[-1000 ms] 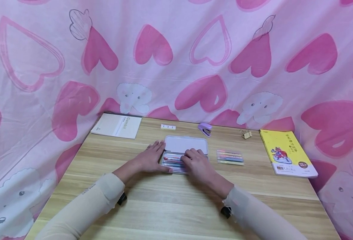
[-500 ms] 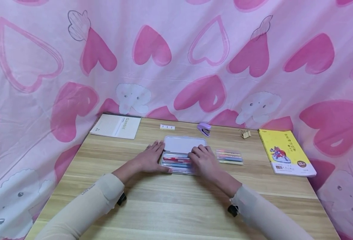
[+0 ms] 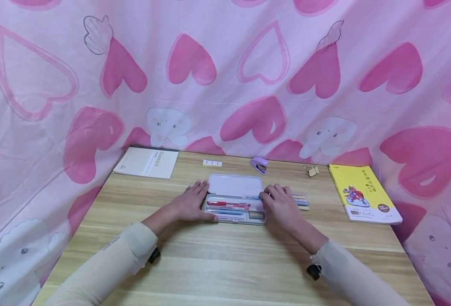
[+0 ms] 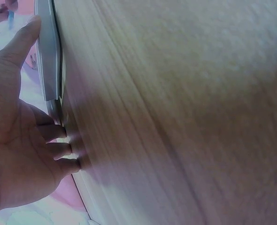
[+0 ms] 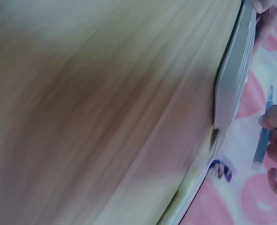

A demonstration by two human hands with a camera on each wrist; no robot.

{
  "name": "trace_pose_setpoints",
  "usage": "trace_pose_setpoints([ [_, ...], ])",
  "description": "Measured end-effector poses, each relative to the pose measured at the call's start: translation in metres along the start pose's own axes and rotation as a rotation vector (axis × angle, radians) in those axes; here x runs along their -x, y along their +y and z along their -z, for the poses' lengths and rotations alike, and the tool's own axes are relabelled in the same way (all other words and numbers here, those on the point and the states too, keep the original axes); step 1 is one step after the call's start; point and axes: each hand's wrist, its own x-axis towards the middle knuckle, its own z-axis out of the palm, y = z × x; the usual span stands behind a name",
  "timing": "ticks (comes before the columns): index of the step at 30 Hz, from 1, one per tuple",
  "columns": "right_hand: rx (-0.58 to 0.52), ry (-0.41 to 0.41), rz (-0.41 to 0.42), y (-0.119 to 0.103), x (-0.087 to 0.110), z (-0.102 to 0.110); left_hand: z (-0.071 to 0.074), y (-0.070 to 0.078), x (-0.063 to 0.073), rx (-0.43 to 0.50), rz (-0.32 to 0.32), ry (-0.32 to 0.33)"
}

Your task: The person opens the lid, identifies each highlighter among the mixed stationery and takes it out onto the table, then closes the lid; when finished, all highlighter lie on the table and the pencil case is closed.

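Observation:
A white pencil case [image 3: 237,185] lies with its lid folded back on the wooden table. In its tray are a red pen [image 3: 228,205], bluish pens [image 3: 224,211] and a small greyish block [image 3: 256,216]. My left hand [image 3: 189,204] rests at the case's left end, thumb against its front edge and fingers extended beside the lid. Above the tray's right end, my right hand [image 3: 283,208] pinches a slim blue-grey pen [image 5: 264,140] between thumb and fingers. In the right wrist view the pen is clear of the case [image 5: 234,70].
Colored pens [image 3: 302,203] lie right of the case, partly behind my right hand. Along the back are a notepad [image 3: 147,162], a small white card [image 3: 212,163], a purple stapler [image 3: 259,165] and a binder clip [image 3: 311,171]. A yellow book [image 3: 365,193] lies far right.
My right hand has moved right, from over the tray to past its right end, bringing the pen out. The tray's right part is now uncovered. My left hand stays on the case.

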Motion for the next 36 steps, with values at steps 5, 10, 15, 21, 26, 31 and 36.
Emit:
trace_pose_setpoints([
  [5, 0.019, 0.021, -0.005, 0.011, 0.012, 0.002, 0.0, 0.001, 0.001, 0.013, 0.004, 0.004],
  [10, 0.045, 0.029, -0.02, 0.022, 0.025, 0.002, -0.001, 0.001, 0.002, 0.014, 0.012, -0.004],
  [15, 0.05, 0.052, -0.022, 0.035, 0.038, 0.001, -0.001, 0.001, 0.002, 0.009, 0.012, -0.007],
  [21, 0.079, 0.012, -0.032, 0.046, 0.054, 0.004, -0.002, 0.0, 0.0, 0.01, 0.0, -0.005],
  [26, 0.1, -0.039, -0.061, 0.052, 0.064, 0.005, -0.001, -0.001, 0.001, 0.017, -0.013, 0.01],
  [31, 0.12, -0.056, -0.071, 0.056, 0.072, 0.005, -0.001, -0.001, 0.002, 0.021, -0.021, 0.022],
  [36, 0.145, -0.103, -0.081, 0.058, 0.079, 0.004, 0.0, -0.001, 0.002, 0.017, -0.023, 0.025],
])
